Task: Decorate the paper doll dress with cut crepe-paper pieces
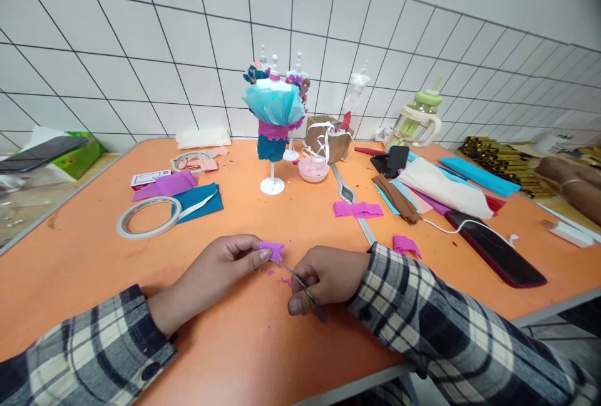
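My left hand [220, 265] pinches a small piece of magenta crepe paper [273, 249] just above the orange table [84, 268]. My right hand [323, 278] is closed round a small pair of scissors [300, 282], whose blades point at the paper's lower edge. Tiny magenta snippets [284, 280] lie on the table under the blades. Both forearms, in plaid sleeves, rest near the table's front edge. Behind, a small dress-form stand [273, 124] wears turquoise and magenta paper layers.
A tape ring [148, 217], teal and purple sheets [197, 199], magenta scraps [358, 209] and a pink bowl [313, 169] lie mid-table. A dark phone [498, 249] with a white cable, fabric strips, a green bottle [417, 119] and gold sticks sit at right. Another person's arm [570, 184] shows far right.
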Tool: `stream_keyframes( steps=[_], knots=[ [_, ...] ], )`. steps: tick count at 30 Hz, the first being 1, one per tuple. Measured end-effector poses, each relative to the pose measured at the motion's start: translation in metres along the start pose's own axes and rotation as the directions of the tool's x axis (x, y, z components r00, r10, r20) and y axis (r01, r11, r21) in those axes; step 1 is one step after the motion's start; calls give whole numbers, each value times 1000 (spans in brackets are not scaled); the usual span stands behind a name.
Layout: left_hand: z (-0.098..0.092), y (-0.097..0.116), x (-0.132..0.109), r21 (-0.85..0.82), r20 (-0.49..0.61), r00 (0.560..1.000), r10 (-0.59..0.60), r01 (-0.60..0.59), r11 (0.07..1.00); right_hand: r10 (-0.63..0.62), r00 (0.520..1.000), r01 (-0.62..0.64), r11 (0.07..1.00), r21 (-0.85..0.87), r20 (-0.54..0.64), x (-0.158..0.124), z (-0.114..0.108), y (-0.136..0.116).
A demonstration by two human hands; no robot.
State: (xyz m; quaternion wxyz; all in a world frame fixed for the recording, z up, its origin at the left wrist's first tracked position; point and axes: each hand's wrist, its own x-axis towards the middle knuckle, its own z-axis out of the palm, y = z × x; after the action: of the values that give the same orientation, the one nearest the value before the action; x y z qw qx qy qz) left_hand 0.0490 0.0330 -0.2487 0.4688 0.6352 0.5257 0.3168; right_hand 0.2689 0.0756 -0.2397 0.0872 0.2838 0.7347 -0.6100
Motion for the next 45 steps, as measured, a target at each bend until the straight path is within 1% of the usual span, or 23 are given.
stream_keyframes(
  steps=[5, 14, 20, 23, 32, 34, 37, 39, 45],
  knots=[
    [1, 3, 0, -1, 1, 1000, -11, 11, 1000, 7, 1000, -8, 999, 40, 15, 3, 1, 4],
    [2, 2, -1, -30, 0, 1000, -18, 18, 999, -21, 1000, 20, 998, 64, 19, 5, 0, 9],
    [2, 1, -1, -1, -10, 1000, -21, 21, 1000, -28, 1000, 27, 999, 45, 11, 5, 1, 6],
    [3, -1, -1, 13, -27, 999, -32, 32, 999, -10, 1000, 9, 999, 51, 15, 6, 1, 2],
    [3, -2, -1, -87, -17, 999, -51, 49, 995, 24, 999, -23, 998, 62, -26, 5, 3, 0],
    [2, -3, 0, -101, -20, 999, -46, 44, 994, -4, 1000, 5, 998, 58, -8, 4, 2, 0],
    [-1, -3, 0, -90, -33, 998, -46, 43, 995, -37, 998, 32, 994, 108, 44, 2, -1, 0],
    [-4, -4, 1, -87, -8, 999, -36, 35, 996, -26, 998, 20, 992, 125, 51, 1, -2, 1],
    [-6, -7, 3, -121, 137, 991, -3, 20, 992, -8, 999, 6, 998, 67, 38, 2, -1, 5]
  ],
)
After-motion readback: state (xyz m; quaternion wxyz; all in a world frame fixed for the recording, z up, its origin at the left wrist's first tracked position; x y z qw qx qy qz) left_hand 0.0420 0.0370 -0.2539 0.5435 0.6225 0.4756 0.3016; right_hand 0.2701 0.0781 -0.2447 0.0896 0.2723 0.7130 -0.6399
